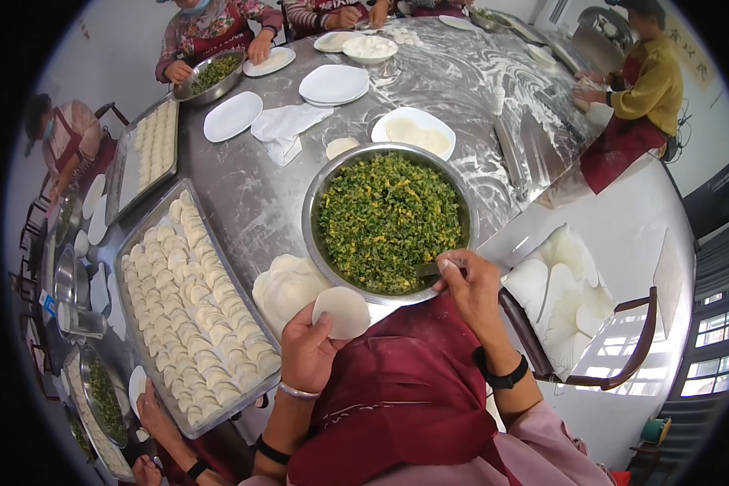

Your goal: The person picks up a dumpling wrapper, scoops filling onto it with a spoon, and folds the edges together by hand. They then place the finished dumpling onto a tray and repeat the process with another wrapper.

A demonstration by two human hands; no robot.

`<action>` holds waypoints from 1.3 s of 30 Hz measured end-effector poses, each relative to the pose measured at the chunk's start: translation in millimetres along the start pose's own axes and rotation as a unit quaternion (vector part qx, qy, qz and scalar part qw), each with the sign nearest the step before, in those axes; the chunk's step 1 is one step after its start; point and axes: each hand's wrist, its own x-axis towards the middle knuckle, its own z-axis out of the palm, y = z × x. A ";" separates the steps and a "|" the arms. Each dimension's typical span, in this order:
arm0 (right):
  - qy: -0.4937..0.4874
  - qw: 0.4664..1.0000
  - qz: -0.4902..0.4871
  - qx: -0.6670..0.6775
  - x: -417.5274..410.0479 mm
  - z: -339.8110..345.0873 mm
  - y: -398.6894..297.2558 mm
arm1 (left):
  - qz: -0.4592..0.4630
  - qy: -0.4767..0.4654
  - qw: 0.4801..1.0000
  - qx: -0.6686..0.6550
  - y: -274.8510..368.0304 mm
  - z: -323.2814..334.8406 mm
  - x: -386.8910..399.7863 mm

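Note:
My left hand (308, 347) holds up a round dough wrapper (342, 313), thumb across its near edge. A flat metal spatula or filling stick (430, 269) is pinched in my right hand (471, 285). Its tip touches the chopped green and yellow filling (392, 219) at the near right of a large steel bowl (311, 240). A stack of wrappers (285, 285) lies left of the bowl, just beyond my left hand. Further left, a metal tray (195, 200) carries rows of folded dumplings (188, 304).
Beyond the bowl lie a white plate with wrappers (418, 130), a white cloth (291, 124) and a rolling pin (510, 152) on the floury steel table (249, 176). A chair with a cushion (562, 297) stands at my right. Co-workers' hands (152, 407) work at the lower left.

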 end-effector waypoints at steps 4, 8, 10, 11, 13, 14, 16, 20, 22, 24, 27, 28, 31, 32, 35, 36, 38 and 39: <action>-0.030 0.984 0.158 0.078 6.6 3.7 -9.4 | 0.017 -0.028 0.999 -0.017 -9.6 -12.9 16.7; -0.047 0.970 0.198 0.132 13.1 8.4 -16.1 | 0.028 -0.011 0.998 -0.051 -11.2 -4.7 26.8; -0.040 0.952 0.238 0.188 17.8 12.1 -15.2 | 0.038 0.004 0.998 -0.057 -11.9 -0.3 27.4; -0.040 0.952 0.237 0.189 19.2 12.2 -14.8 | 0.033 0.009 0.997 -0.063 -12.6 -0.6 27.1; -0.037 0.935 0.281 0.212 22.3 11.7 -15.0 | 0.032 0.014 0.997 -0.068 -11.0 -4.5 26.8; -0.037 0.935 0.280 0.214 23.9 10.8 -14.0 | 0.042 0.001 0.996 -0.073 -9.8 -8.9 27.5; -0.033 0.926 0.295 0.234 25.4 8.0 -11.0 | 0.053 -0.012 0.996 -0.077 -4.1 -10.3 27.1; -0.021 0.919 0.303 0.250 26.3 6.1 -12.4 | 0.062 -0.035 0.993 -0.098 7.5 -9.7 27.0; -0.011 0.907 0.316 0.277 26.9 5.0 -9.8 | 0.069 -0.043 0.991 -0.106 9.8 -7.4 27.9; -0.012 0.902 0.319 0.290 27.7 2.7 -6.7 | 0.073 -0.025 0.992 -0.100 11.1 -1.7 28.4; -0.001 0.893 0.317 0.320 26.6 0.5 -5.9 | 0.068 -0.021 0.992 -0.100 6.3 -2.7 34.2; 0.011 0.889 0.311 0.336 26.2 0.3 -6.1 | 0.072 -0.021 0.992 -0.099 5.4 -1.1 36.1; 0.018 0.890 0.291 0.351 23.5 -3.0 -16.1 | 0.059 -0.018 0.993 -0.097 2.1 8.0 43.3; 0.015 0.890 0.290 0.352 22.1 -3.3 -21.3 | 0.044 -0.023 0.993 -0.107 1.1 11.8 46.3; 0.014 0.908 0.245 0.341 12.4 1.3 -40.9 | 0.033 -0.038 0.990 -0.130 0.3 27.3 52.3; 0.014 0.924 0.195 0.328 6.8 4.3 -46.9 | 0.027 -0.044 0.989 -0.139 0.4 32.5 54.2; -0.006 0.957 0.094 0.276 -6.3 8.5 -41.6 | 0.020 -0.051 0.989 -0.140 1.9 40.8 55.8; -0.009 0.956 0.094 0.277 -13.0 10.9 -37.4 | 0.022 -0.049 0.989 -0.141 1.8 39.3 58.0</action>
